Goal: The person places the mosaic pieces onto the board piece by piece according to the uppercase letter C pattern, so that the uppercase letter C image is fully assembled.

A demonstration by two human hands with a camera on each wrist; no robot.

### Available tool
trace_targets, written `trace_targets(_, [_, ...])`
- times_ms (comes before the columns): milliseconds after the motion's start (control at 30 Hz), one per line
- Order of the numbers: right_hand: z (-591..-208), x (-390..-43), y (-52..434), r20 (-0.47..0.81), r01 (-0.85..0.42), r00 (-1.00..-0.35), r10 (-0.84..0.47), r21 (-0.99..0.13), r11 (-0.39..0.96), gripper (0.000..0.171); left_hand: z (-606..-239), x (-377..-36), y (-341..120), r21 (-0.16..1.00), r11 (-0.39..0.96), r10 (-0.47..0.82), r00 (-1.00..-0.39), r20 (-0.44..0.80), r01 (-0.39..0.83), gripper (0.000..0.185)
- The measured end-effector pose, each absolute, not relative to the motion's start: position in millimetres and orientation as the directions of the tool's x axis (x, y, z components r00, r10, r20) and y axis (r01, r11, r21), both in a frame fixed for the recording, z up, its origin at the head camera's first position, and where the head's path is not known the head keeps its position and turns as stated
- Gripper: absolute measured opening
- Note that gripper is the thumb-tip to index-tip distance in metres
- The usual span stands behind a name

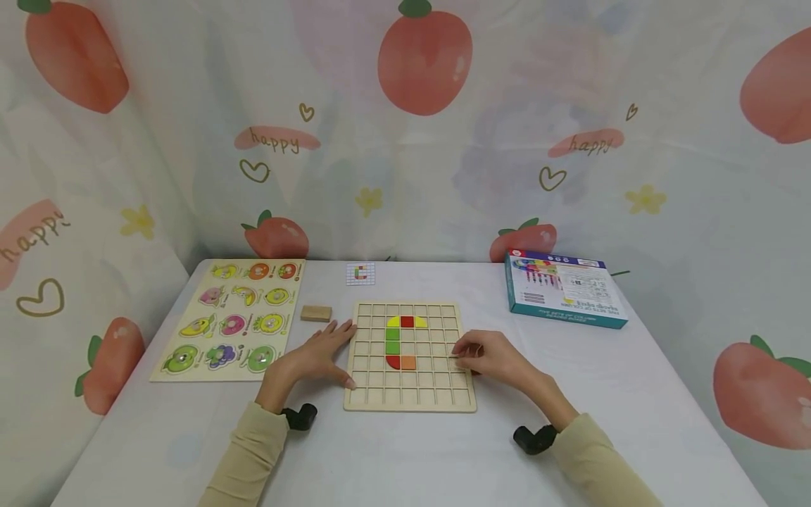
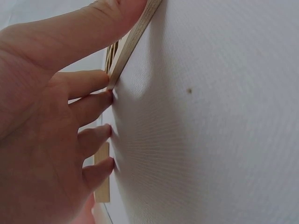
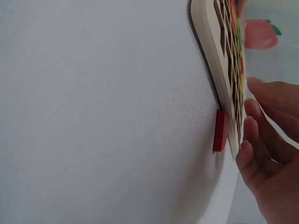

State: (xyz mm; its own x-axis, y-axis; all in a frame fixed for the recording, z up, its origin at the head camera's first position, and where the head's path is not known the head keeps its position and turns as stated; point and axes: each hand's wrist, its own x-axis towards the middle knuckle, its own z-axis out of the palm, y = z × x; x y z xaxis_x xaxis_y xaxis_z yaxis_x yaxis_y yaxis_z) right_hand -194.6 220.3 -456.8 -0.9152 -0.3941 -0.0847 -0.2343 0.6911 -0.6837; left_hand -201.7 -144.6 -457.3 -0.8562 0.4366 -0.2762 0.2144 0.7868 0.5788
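A wooden grid board (image 1: 410, 394) lies at the table's middle, holding several coloured tiles (image 1: 400, 343) that form a C shape. My left hand (image 1: 326, 351) rests flat on the white cloth at the board's left edge. Its fingers (image 2: 93, 105) are straight and the thumb lies against the board's rim (image 2: 135, 37). My right hand (image 1: 470, 353) sits at the board's right edge, its loosely curled fingertips (image 3: 250, 121) touching the grid. A small red tile (image 3: 219, 130) lies on the table against that edge, under the hand, and is not held.
A fruit peg puzzle (image 1: 231, 320) lies at the left, with a plain wooden block (image 1: 315, 313) between it and the board. A small pattern card (image 1: 360, 274) sits behind the board. A teal box (image 1: 564, 289) lies at the back right. A printed curtain surrounds the table.
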Motion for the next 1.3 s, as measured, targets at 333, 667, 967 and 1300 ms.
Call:
trace_targets(333, [-462.1,-193.4,242.0,-0.069,-0.222,-0.936,-0.345,-0.646,0.730,0.011,-457.0,-202.4,-144.7,0.577,0.785,0.446,-0.852,-0.275,0.225,0.110])
trace_targets(667, [-462.4,-190.1,257.7,-0.138,-0.177,-0.930,-0.341,-0.645,0.743,0.025,-455.0,-202.4,-143.4,0.582,0.780,0.453,-0.848,-0.273,0.229,0.108])
trace_targets(967, [-462.0,-192.8,253.0,-0.107,-0.259,-0.910,-0.401,-0.609,0.749,0.023,-457.8,-204.1,-145.3,0.571,0.784,0.461,-0.844,-0.274,0.243,0.109])
trace_targets(1300, [-462.2,-194.5,246.1,-0.096,-0.248,-0.914,-0.394,-0.637,0.730,0.015,-460.5,-205.8,-146.9,0.579,0.781,0.459,-0.844,-0.279,0.233,0.110])
